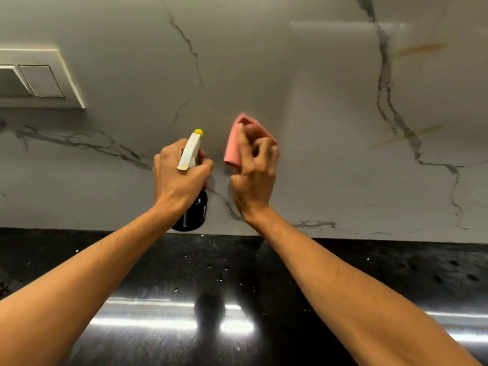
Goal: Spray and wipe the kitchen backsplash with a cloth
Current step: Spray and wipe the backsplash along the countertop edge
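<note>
Facing a grey veined kitchen backsplash (264,62) here, taking up pretty much the whole upper view, and leaning over a glossy black countertop (158,260) dotted with a few droplets. Spotting a white switch plate (39,80) up on the left of the wall. Also noticing two yellowish streaks (417,50) off to the right, well apart from both hands, so probably not getting to those yet.

Gripping a spray bottle (194,212) in the left hand (179,175), wrapping the fingers snugly round the neck just under the white trigger head (188,154). Holding it roughly upright, running its long axis from the dark body down by the counter edge up to the yellow nozzle (198,132), and pointing that nozzle up and forward at the wall. Guessing at the reason: aiming the mist at the patch right beside the cloth.

Bunching a pink cloth (233,146) in the right hand (253,178), curling fingers and thumb over it, just right of the nozzle and near the bottle but not touching it. Apparently pressing it to the backsplash, folded tip pointing up, but blurring a bit, so not swearing to contact. Wadding it rather than spreading it flat, likely for scrubbing pressure.
</note>
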